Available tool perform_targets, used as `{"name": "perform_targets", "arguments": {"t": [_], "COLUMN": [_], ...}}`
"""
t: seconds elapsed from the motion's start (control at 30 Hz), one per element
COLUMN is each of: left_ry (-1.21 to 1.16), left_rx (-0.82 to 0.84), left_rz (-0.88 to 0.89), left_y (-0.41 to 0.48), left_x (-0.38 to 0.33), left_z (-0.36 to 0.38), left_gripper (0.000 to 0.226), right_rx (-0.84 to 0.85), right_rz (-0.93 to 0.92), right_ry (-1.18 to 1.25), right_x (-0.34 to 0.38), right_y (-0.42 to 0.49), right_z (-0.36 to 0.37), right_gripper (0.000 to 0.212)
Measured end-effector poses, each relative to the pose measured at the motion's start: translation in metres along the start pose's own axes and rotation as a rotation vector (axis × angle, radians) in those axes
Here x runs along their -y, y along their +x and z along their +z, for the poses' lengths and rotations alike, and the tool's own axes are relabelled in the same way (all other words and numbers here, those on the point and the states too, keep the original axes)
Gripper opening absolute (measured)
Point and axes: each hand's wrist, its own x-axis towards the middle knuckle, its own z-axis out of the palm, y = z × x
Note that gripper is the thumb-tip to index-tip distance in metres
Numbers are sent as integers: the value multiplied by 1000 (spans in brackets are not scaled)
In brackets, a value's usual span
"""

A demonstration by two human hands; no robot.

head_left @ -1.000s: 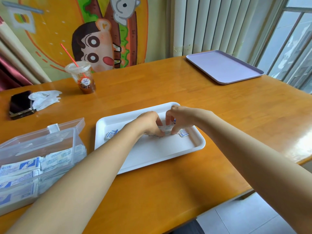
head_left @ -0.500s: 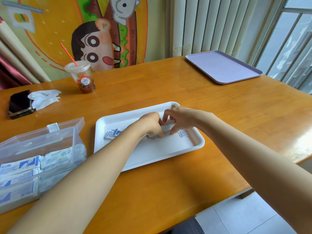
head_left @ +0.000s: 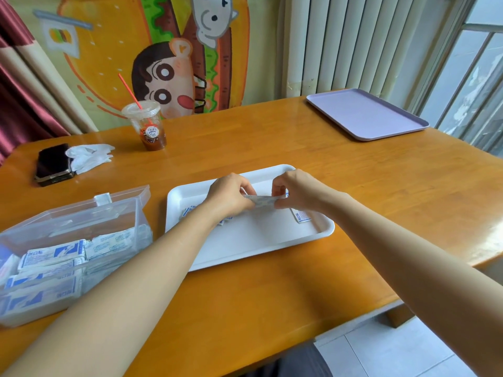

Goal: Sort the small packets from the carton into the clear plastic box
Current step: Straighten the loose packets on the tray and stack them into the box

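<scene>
Gathering looks to be the step in hand. The left hand (head_left: 228, 197) and right hand (head_left: 296, 191) each have their grip clamped on one end of a bundle of packets (head_left: 262, 200), held just above the far part of the white tray (head_left: 258, 240) on the counter (head_left: 272, 289). A loose packet (head_left: 300, 215) lies on the tray to the right. The clear plastic box (head_left: 114, 210), near left and open, already holds many. Next, probably, the bundle needs squaring and carrying left into the box.
</scene>
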Motion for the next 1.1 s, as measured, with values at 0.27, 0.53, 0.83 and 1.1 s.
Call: {"name": "perform_targets", "arguments": {"t": [0.27, 0.53, 0.83, 1.1], "left_ry": [-141, -58, -419, -449], "left_rx": [-7, -65, -53, -26], "left_rz": [14, -20, -67, -85], "left_y": [-21, -39, -36, -36], "left_x": [7, 19, 24, 26], "left_z": [12, 12, 24, 26], "left_gripper": [15, 18, 14, 16], "right_rx": [37, 40, 76, 72], "right_rz": [0, 39, 33, 32], "right_ry": [62, 35, 83, 78], "right_x": [8, 15, 21, 24], "right_y": [-15, -24, -26, -26], "right_z": [6, 13, 12, 16], "right_gripper": [11, 21, 18, 20]}}
